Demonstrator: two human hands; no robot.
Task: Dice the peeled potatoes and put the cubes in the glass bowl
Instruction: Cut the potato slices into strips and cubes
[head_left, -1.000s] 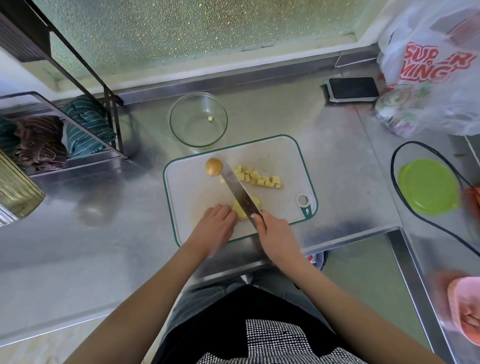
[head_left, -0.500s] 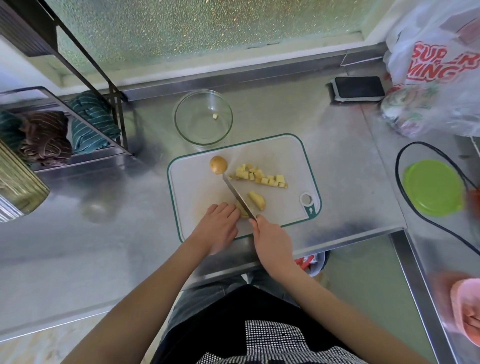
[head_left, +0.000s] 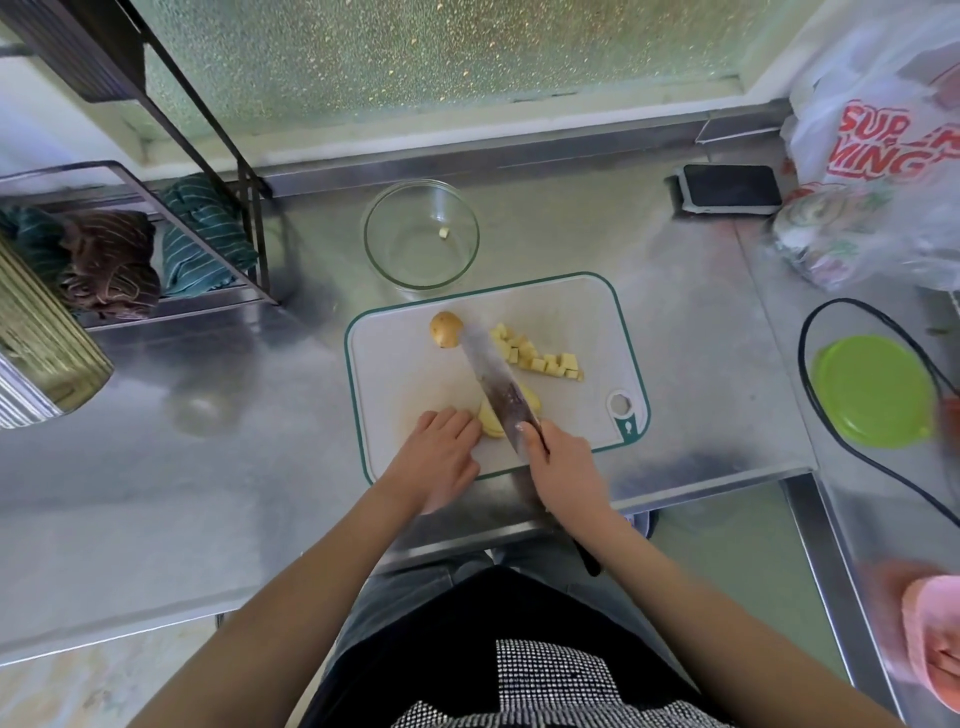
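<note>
A white cutting board (head_left: 410, 374) with a green rim lies on the steel counter. My right hand (head_left: 563, 460) grips a knife (head_left: 493, 382) whose blade lies over a peeled potato piece (head_left: 491, 418) near the board's front. My left hand (head_left: 439, 452) rests on the board with its fingertips against that piece. Several yellow potato cubes (head_left: 540, 356) sit right of the blade. A whole small potato (head_left: 445, 328) lies at the blade's tip. Behind the board stands the glass bowl (head_left: 421, 241) with one cube (head_left: 444, 234) in it.
A phone (head_left: 730, 188) lies at the back right by a plastic bag (head_left: 878, 150). A green lid (head_left: 875, 397) and a black cable (head_left: 831, 447) are on the right. A wire rack with folded cloths (head_left: 156, 249) stands left. The counter edge runs just in front of the board.
The knife blade has lifted and now lies flatter over the potato piece, its tip reaching up by the whole potato. My left hand stays beside the piece.
</note>
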